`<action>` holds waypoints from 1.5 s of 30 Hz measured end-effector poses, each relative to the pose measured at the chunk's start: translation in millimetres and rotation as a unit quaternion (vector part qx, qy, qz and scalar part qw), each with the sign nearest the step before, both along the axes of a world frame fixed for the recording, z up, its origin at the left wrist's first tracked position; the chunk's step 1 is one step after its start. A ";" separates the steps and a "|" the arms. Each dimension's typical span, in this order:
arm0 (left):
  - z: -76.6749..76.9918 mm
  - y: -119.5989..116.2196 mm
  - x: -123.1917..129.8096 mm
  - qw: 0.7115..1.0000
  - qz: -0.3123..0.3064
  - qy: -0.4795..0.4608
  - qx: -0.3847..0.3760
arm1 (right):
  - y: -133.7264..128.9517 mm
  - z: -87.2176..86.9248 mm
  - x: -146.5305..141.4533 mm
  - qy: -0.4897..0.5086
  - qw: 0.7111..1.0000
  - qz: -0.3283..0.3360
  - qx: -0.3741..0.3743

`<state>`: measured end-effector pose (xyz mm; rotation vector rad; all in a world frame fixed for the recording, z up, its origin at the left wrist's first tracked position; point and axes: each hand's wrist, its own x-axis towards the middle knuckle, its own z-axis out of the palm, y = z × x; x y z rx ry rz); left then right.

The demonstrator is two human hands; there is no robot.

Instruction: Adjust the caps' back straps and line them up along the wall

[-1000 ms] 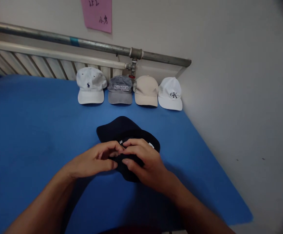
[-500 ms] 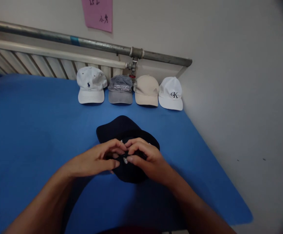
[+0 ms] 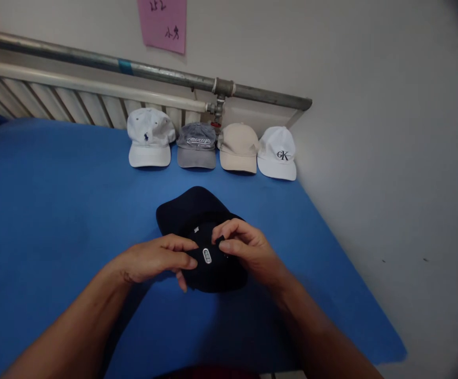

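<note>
A dark navy baseball cap lies on the blue surface in front of me, its brim pointing away to the left and its inside partly showing. A small silver buckle sits on its near side, between my hands. My left hand pinches the cap's edge left of the buckle, thumb on top and a fingertip showing below. Just right of the buckle, my right hand pinches a short dark strap end between thumb and fingers.
Along the back stand a white cap with a small horse logo, a grey cap, a beige cap and a white lettered cap. Behind them are a radiator and a metal pipe. A wall borders the blue-covered table on the right.
My hands have moved apart from the buckle, which now shows fully. My right hand has shifted to the right with the strap end in its pinch.
</note>
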<state>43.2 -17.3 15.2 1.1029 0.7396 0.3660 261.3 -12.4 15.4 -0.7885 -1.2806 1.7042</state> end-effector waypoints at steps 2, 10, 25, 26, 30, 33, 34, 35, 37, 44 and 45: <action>-0.9 -1.0 0.4 1.000 0.000 0.003 -0.014 | 0.7 -1.2 0.4 0.007 1.000 -0.004 -0.011; -5.7 -4.3 10.0 0.993 0.062 -0.017 -0.095 | 1.5 0.4 1.1 0.016 0.999 0.001 -0.041; -2.5 -4.1 19.4 0.931 0.311 -0.119 -0.149 | 5.8 -1.0 1.9 0.055 0.998 -0.026 -0.030; -2.0 -4.5 19.5 0.929 0.319 -0.120 -0.144 | 6.1 -1.6 2.0 0.053 0.998 -0.027 -0.029; -0.2 -6.3 20.6 0.945 0.278 -0.117 -0.126 | 6.5 -3.7 3.5 0.019 0.999 -0.045 -0.016; 0.4 -6.9 21.2 0.954 0.259 -0.108 -0.104 | 5.5 -2.9 3.7 0.004 0.998 -0.047 -0.030; 0.6 -6.9 21.3 0.953 0.267 -0.103 -0.100 | 5.2 -2.2 3.3 0.008 0.998 -0.045 -0.038; 0.8 -6.9 21.3 0.951 0.276 -0.100 -0.099 | 4.9 -1.4 2.8 0.015 0.998 -0.045 -0.044; 1.5 -6.9 21.7 0.946 0.291 -0.100 -0.104 | 4.8 -0.1 1.6 0.033 0.997 -0.044 -0.048; 3.0 -7.5 24.1 0.937 0.310 -0.119 -0.105 | 6.3 -4.1 1.7 0.029 0.997 -0.056 -0.044; 2.4 -7.8 24.0 0.938 0.311 -0.119 -0.096 | 6.1 -5.1 2.1 0.015 0.998 -0.056 -0.039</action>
